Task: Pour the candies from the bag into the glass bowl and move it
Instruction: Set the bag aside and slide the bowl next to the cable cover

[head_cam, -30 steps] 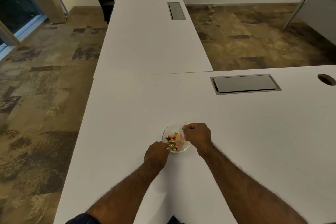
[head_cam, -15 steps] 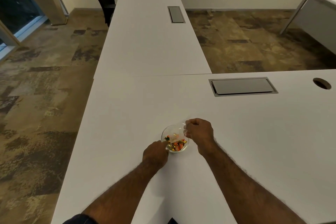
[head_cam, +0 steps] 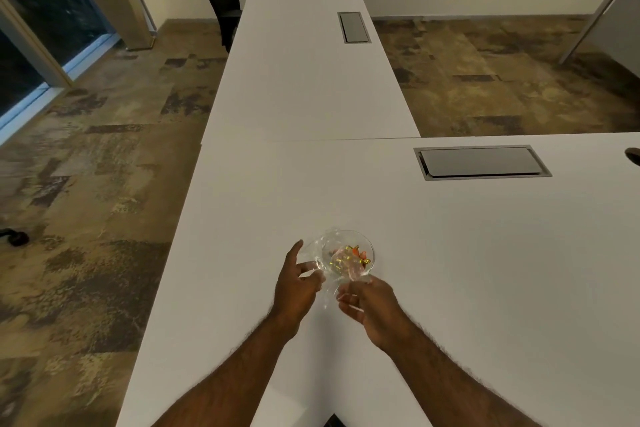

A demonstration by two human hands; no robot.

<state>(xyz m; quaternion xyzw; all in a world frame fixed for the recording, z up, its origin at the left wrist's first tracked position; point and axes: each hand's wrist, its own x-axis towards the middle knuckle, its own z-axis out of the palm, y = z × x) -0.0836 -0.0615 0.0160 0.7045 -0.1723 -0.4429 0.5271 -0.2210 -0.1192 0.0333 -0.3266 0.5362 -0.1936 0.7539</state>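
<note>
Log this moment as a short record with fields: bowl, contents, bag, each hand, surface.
bowl: glass bowl on the desk
contents: orange and gold candies
bag: clear bag, blurred, between the hands
left hand: at the bowl's left, fingers on the bag
right hand: at the bowl's near rim, grip unclear
surface: white desk

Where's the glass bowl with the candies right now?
The glass bowl sits on the white desk near its left front edge, just beyond the left hand and right hand.

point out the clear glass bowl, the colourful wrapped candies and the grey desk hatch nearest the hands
clear glass bowl [head_cam: 370, 243]: head view, far right rim
colourful wrapped candies [head_cam: 356, 254]: head view, orange pieces
grey desk hatch [head_cam: 479, 161]: head view, lid centre
</note>
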